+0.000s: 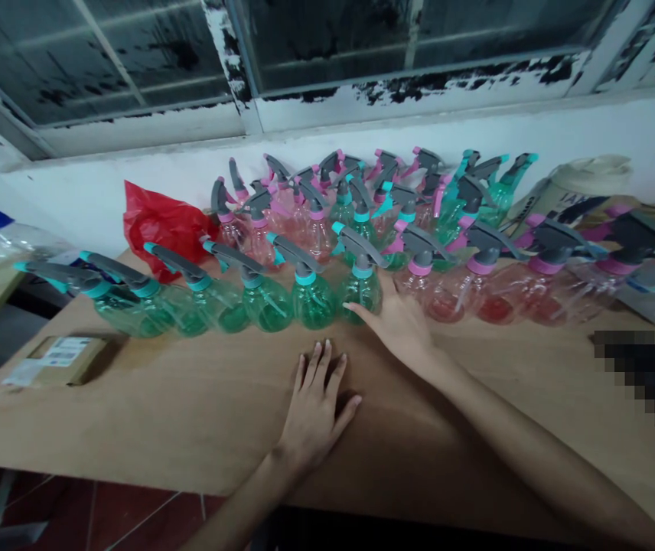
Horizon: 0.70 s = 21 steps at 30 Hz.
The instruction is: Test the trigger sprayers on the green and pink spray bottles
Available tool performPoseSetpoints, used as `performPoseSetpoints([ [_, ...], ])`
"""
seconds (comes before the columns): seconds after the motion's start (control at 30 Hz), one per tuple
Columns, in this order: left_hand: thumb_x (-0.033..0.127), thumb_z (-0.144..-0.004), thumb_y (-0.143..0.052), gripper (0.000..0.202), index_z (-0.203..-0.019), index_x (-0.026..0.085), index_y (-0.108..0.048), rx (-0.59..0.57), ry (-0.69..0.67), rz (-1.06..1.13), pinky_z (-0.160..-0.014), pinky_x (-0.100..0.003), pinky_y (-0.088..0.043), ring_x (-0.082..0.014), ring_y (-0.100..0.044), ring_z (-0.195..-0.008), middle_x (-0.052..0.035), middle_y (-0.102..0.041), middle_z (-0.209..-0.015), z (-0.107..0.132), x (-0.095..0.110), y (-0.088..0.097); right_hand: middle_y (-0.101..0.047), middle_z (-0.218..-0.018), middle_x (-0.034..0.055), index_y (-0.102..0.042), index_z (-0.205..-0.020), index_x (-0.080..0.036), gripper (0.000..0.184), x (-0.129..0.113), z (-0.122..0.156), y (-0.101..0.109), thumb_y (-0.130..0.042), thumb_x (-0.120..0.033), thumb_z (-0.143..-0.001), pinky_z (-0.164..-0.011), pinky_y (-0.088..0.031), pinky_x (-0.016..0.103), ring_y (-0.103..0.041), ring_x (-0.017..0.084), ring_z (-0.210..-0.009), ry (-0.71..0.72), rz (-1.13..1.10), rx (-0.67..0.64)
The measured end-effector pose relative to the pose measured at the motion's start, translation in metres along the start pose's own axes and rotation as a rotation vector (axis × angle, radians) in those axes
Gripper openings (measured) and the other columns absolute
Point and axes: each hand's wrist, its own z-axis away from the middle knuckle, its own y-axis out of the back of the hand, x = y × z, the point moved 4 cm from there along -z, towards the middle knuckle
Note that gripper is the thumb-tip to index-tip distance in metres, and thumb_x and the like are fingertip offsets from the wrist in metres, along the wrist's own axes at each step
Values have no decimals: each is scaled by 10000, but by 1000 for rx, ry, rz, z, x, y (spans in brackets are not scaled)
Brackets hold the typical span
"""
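Left hand [310,417] lies spread on the table [190,413] (perhaps bracing); right hand [403,325] clasps a green spray bottle [357,291], apparently steadying it.

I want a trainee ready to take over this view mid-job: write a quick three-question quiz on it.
1. True or false: the left hand is clenched in a fist.
2. The right hand has its thumb in front of a spray bottle tinted: A) pink; B) green; C) yellow.
3. Fill in: in the picture, the small cardboard box lies to the ____ of the left hand.
Key: 1. False, its fingers are extended; 2. B; 3. left.
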Motion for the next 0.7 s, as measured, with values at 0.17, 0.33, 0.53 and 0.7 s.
performPoseSetpoints([
  [0.17,426,-952,-462,527,-1383,128,-402,-24,4,14,-1118,-520,-215,-302,-189,-1411,-166,-288,-1508,-3,0,5,-639,-1095,238,-445,-1286,-47,635,-3,2,0,-591,-467,-831,-628,-483,401,-672,351,-844,20,47,5],
  [0.33,440,-982,-384,485,-1380,163,-383,-65,54,139,-1108,-485,-269,-264,-312,-1371,-121,-384,-1465,-6,-1,25,-652,-1063,214,-478,-1218,-59,581,-7,24,7,-582,-478,-830,-560,-462,360,-680,332,-802,44,79,-7],
  [0.53,482,-952,-435,533,-1401,215,-333,-47,201,265,-1057,-471,-357,-268,-445,-1284,-96,-481,-1389,-2,-4,43,-683,-996,169,-522,-1124,-109,557,-4,64,15,-502,-582,-832,-425,-393,321,-686,285,-603,77,246,6],
  [0.7,490,-885,-557,795,-1493,263,-97,39,129,323,-1024,-513,-388,-318,-392,-1316,-113,-408,-1445,-7,9,35,-696,-877,144,-554,-1012,-138,546,6,85,27,-478,-641,-810,-386,-360,303,-667,253,-524,115,247,27],
])
